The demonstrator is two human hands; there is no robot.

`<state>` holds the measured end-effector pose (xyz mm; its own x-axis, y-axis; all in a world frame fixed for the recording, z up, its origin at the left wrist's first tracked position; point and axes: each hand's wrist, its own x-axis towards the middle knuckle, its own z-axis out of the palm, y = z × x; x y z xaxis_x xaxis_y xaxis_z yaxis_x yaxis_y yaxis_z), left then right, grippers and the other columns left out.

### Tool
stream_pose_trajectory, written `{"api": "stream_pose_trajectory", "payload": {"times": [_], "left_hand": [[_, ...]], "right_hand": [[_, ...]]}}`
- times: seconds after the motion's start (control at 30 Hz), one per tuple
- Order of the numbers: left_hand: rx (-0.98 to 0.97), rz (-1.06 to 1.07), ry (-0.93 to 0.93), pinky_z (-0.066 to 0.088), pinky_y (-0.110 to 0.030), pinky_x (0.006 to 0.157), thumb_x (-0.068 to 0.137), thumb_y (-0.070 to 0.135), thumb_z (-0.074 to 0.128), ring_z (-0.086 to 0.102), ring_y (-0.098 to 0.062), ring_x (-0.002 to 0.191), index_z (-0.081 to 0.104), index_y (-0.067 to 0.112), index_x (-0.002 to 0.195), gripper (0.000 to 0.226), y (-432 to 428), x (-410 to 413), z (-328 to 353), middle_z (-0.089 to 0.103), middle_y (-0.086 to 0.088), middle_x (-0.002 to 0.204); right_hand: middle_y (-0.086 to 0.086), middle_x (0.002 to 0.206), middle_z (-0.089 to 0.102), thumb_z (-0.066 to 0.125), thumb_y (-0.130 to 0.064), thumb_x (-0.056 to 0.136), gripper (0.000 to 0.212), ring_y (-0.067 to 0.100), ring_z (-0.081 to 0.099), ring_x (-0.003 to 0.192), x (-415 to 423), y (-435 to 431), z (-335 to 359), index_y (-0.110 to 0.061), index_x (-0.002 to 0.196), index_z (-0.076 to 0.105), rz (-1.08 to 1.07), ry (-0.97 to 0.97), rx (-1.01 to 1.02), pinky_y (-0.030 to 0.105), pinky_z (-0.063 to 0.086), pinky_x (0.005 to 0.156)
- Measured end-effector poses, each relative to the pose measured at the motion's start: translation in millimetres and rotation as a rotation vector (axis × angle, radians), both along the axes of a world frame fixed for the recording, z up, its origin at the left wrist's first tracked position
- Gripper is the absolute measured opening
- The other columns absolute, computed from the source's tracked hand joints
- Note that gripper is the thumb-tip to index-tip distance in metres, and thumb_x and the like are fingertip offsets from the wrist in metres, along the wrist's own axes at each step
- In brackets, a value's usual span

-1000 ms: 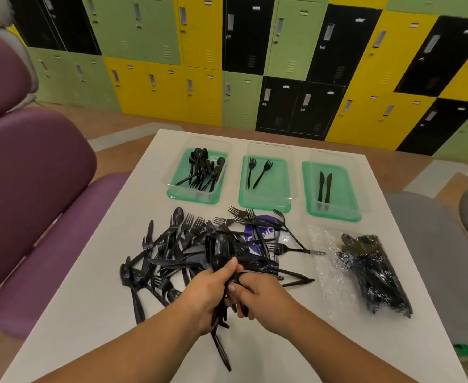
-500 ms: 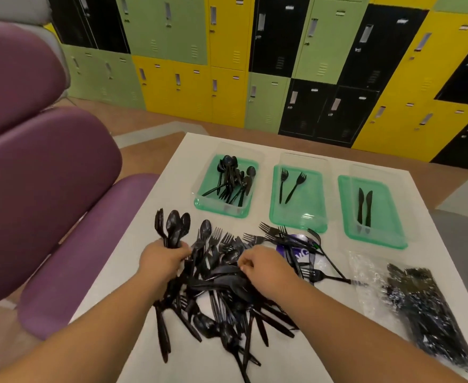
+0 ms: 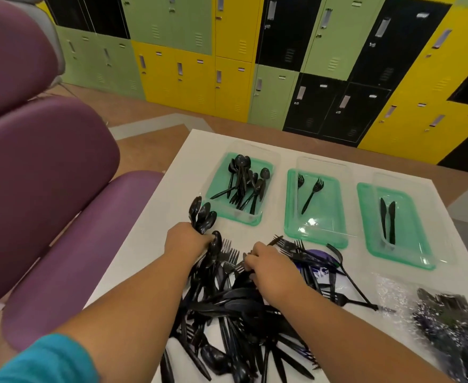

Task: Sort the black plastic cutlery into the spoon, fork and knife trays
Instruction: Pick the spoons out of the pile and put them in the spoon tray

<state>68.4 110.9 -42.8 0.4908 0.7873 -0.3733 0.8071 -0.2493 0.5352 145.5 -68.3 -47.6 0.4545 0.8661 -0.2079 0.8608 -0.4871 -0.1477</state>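
Purple padded chair [image 3: 47, 189] at 9 o'clock; clear bag of packed cutlery [image 3: 448, 322] at 4. Glossy black plastic cutlery heap [image 3: 235, 305] tangles at 6 on the white worktop [image 3: 177, 194], below three green plastic trays [image 3: 324, 217]. Left hand [image 3: 184, 241] grips a bunch of black spoons [image 3: 202, 217]; right hand [image 3: 271, 269] has fingers curled into the heap, hold unclear.

One wide-angle view from the person's head looks forward and down along the white table [image 3: 150, 244], with the left hand [image 3: 184, 240] and right hand [image 3: 268, 265] close beneath the lens. Its upper part reaches the lockers [image 3: 282, 51] on the far wall, and purple chairs [image 3: 47, 175] fill the left side
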Motion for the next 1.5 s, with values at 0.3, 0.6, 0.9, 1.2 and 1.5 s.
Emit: {"api": "stream_pose_trajectory", "payload": {"times": [0.3, 0.6, 0.9, 1.2, 1.5], "left_hand": [[-0.097, 0.046, -0.075, 0.041, -0.027, 0.068, 0.08, 0.028, 0.071, 0.059, -0.025, 0.08, 0.067, 0.009, 0.093, 0.024, -7.6, 3.8, -8.3, 0.064, -0.007, 0.081], [-0.242, 0.184, -0.46, 0.044, -0.031, 0.072, 0.098, 0.027, 0.047, 0.063, -0.021, 0.081, 0.054, 0.017, 0.109, 0.017, -4.1, -7.2, 4.9, 0.072, -0.005, 0.086], [-0.397, 0.206, -0.796, 0.047, -0.025, 0.049, 0.1, 0.028, 0.045, 0.041, -0.015, 0.054, 0.048, 0.02, 0.114, 0.017, -3.1, -27.2, 33.6, 0.043, -0.002, 0.069], [-0.598, 0.333, -0.622, 0.024, -0.024, 0.042, 0.091, 0.044, 0.056, 0.027, -0.011, 0.041, 0.052, 0.017, 0.092, 0.028, -34.6, -66.4, 27.6, 0.038, 0.003, 0.053], [-0.633, 0.019, -0.357, 0.034, -0.025, 0.05, 0.075, 0.034, 0.077, 0.041, -0.013, 0.05, 0.065, 0.015, 0.085, 0.025, -55.3, -81.0, 20.2, 0.046, 0.001, 0.06]], "right_hand": [[-0.008, 0.096, 0.053, 0.062, -0.018, 0.087, 0.007, 0.008, 0.054, 0.088, 13.7, -25.7, 10.6, -0.025, 0.089, 0.063, -0.312, 0.363, 0.342, 0.02, 0.044, 0.081], [0.015, 0.097, 0.07, 0.051, -0.009, 0.096, 0.009, 0.025, 0.07, 0.085, 18.9, -44.4, 33.0, -0.015, 0.091, 0.055, -0.947, 1.366, 0.945, 0.036, 0.054, 0.07], [0.006, 0.069, 0.056, 0.038, -0.023, 0.103, 0.019, 0.011, 0.041, 0.037, 6.1, -46.8, 30.9, -0.021, 0.096, 0.055, -0.948, 1.259, 0.814, 0.021, 0.034, 0.039], [-0.001, 0.09, 0.06, 0.066, -0.021, 0.082, 0.012, 0.019, 0.06, 0.088, -10.8, -37.8, 24.8, -0.02, 0.093, 0.065, -0.346, 0.537, 0.131, 0.029, 0.049, 0.079], [0.004, 0.112, 0.051, 0.056, -0.028, 0.091, 0.027, 0.025, 0.058, 0.1, -14.8, -33.9, 12.8, -0.016, 0.115, 0.054, -0.232, 0.153, 0.018, 0.032, 0.043, 0.075]]}}
